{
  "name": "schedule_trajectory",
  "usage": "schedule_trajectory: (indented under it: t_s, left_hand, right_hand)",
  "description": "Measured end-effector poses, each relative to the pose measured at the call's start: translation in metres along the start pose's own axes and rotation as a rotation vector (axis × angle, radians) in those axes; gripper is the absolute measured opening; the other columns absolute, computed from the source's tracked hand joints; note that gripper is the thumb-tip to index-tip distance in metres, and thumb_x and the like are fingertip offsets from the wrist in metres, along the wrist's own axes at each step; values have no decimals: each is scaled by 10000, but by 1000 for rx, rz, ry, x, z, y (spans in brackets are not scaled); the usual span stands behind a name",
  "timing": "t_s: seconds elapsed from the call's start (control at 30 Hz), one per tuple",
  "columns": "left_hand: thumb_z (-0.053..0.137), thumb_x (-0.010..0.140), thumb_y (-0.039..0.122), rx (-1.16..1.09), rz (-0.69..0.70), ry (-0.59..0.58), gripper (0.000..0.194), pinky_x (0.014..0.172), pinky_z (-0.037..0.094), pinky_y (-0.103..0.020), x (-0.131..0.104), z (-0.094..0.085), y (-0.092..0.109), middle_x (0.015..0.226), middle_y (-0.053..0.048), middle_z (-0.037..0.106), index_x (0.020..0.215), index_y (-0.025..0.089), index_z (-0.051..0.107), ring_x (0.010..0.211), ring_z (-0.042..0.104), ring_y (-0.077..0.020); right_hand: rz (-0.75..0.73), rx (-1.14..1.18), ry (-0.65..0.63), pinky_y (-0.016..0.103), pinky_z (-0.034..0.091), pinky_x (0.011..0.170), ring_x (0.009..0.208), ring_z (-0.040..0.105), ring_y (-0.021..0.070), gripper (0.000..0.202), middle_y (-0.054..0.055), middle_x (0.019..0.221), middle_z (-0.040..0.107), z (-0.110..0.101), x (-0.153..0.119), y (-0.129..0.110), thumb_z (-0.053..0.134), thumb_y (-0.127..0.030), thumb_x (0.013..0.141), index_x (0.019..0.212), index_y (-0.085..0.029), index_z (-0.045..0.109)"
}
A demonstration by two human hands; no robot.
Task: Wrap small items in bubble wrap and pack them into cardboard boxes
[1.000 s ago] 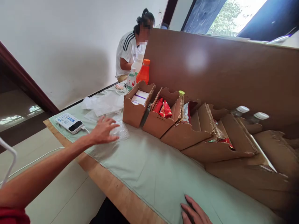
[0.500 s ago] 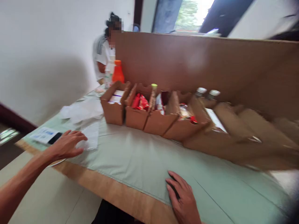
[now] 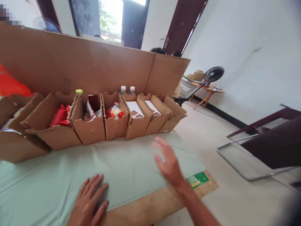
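Note:
My left hand (image 3: 90, 201) lies on the pale green cloth (image 3: 127, 160) near the table's front edge, fingers spread and nothing in them. My right hand (image 3: 166, 160) hovers over the cloth farther right, slightly blurred, its fingers apart and holding nothing. Beyond both hands stands a row of open cardboard bins (image 3: 115, 128). One bin holds a red packet (image 3: 60, 115), another a clear and red wrapped packet (image 3: 115, 111). White boxes (image 3: 135, 110) sit in two bins toward the right. The bin at the right end (image 3: 172, 110) is nearest my right hand, with a gap between them.
A tall cardboard panel (image 3: 105, 69) rises behind the bins. Two white-capped bottles (image 3: 127, 90) and a yellow-green cap (image 3: 79, 91) show behind them. An orange object (image 3: 13, 83) is at far left. Right of the table are a metal-framed chair (image 3: 265, 144) and a fan (image 3: 213, 74).
The view has swung to the right, bringing the table's right end into sight. My left hand has left the plastic wrap and phone area; my right hand has lifted and moved toward the right end.

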State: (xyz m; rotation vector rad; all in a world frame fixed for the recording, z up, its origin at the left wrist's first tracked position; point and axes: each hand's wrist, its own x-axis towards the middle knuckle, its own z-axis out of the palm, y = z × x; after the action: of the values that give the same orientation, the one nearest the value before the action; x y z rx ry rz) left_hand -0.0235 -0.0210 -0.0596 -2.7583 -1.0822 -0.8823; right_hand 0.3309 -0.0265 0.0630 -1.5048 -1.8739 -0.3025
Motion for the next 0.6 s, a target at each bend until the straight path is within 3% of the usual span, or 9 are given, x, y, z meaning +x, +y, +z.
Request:
schedule_trajectory:
  t_s: [0.03,0.1,0.17,0.27,0.4,0.6]
  left_hand:
    - [629,855,410,30,27,19,435,967,571,-518,-2,0,-2,1372,-121,683,1277,309,660,1216,673,-337]
    - [637,865,431,87,77,53,448,984,549,-464,-5,-3,-7,1358,-117,692,1286,278,651,1212,672,-307]
    - [636,879,452,136,121,64,440,1011,516,-434,-5,-6,-9,1344,-123,696,1263,239,660,1212,665,-293]
    - [611,897,465,178,148,63,427,1027,485,-428,-2,-7,-8,1332,-138,695,1231,207,672,1213,654,-295]
    - [601,899,463,195,153,57,430,1006,489,-437,0,-7,-5,1322,-142,698,1232,200,671,1204,656,-306]
    - [616,880,455,163,127,31,439,1003,496,-459,0,-10,-3,1352,-145,682,1242,209,660,1222,650,-314]
  right_hand:
    - [24,-113,60,479,441,1096,1347,554,269,425,136,1432,614,-19,20,29,521,-195,945,1365,-215,578]
    - [127,-342,33,509,409,1076,1374,512,322,535,169,1492,562,-51,61,83,569,-237,911,1440,-174,521]
    - [227,-527,-189,510,387,1039,1381,484,358,560,196,1473,577,-67,98,124,605,-222,865,1416,-134,554]
    - [250,-598,-486,447,373,972,1196,607,315,318,151,1182,756,-69,132,154,602,-140,835,1118,-165,745]
    - [217,-580,-601,367,360,820,805,643,210,250,69,746,753,-74,133,148,551,-79,862,795,-191,765]
    - [167,-447,-808,282,247,575,542,477,114,166,22,630,671,-101,122,100,657,-161,826,677,-172,731]
